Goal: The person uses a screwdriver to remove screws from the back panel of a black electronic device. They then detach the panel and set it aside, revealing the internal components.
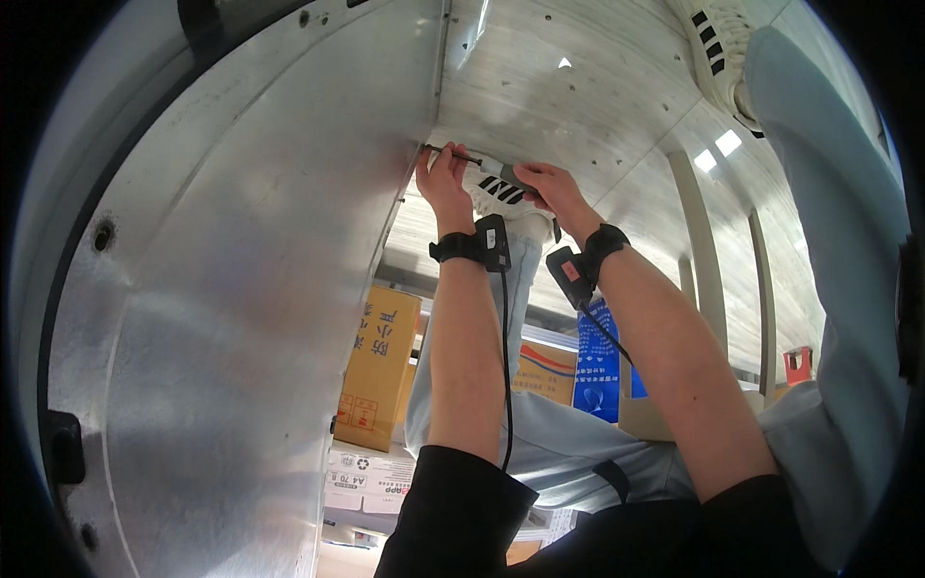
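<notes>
My left hand (441, 181) pinches the thin dark shaft of a screwdriver (479, 162) near its tip, right at the edge of a large curved metal panel (222, 289). My right hand (551, 189) wraps around the screwdriver's grey handle just to the right. The tip touches the panel's edge; what it meets there is too small to tell. Both wrists carry black bands with small devices and cables.
My legs in light trousers and white striped shoes (718, 48) stretch over a pale wooden floor (597, 87). Cardboard boxes (381, 371), a blue box (597, 366) and white paper packages (371, 479) lie beside the panel. A red object (797, 364) stands at right.
</notes>
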`<state>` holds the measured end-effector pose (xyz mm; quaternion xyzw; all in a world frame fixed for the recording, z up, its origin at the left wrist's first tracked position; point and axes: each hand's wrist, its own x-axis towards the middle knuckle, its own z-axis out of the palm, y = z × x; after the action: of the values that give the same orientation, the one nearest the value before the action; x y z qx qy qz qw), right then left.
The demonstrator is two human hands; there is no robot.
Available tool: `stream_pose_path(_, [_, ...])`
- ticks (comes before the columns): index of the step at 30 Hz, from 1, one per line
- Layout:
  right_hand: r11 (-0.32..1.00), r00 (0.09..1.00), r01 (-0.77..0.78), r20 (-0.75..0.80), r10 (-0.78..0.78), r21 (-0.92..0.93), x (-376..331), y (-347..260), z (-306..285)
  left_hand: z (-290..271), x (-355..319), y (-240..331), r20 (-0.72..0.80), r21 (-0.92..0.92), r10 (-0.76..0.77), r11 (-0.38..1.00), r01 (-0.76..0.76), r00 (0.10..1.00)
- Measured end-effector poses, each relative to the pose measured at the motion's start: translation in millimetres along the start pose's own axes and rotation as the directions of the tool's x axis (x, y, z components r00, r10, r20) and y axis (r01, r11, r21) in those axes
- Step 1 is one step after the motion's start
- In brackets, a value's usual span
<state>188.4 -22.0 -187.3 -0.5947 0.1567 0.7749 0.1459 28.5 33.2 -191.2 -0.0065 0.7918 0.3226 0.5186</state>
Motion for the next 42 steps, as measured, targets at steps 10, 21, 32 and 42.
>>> stream_pose_path(10, [1.000,1.000,-0.024,0.013,0.024,0.003,5,8,-1,-4,1,-3,-0.051,0.004,0.026,1.000,-0.026,0.998])
stream_pose_path(21, [0.998,0.997,-0.060,0.056,0.059,0.019,-1,4,0,-1,0,-4,-0.056,-0.001,0.046,0.999,-0.046,0.997])
stream_pose_path(32, [0.971,0.971,0.236,0.029,-0.235,-0.028,5,8,3,-1,6,-5,-0.007,-0.081,-0.005,0.997,0.004,1.000])
stream_pose_path(42, [0.909,0.918,0.394,0.020,-0.395,-0.137,13,17,0,7,4,-1,-0.087,0.106,-0.104,0.988,0.113,0.991])
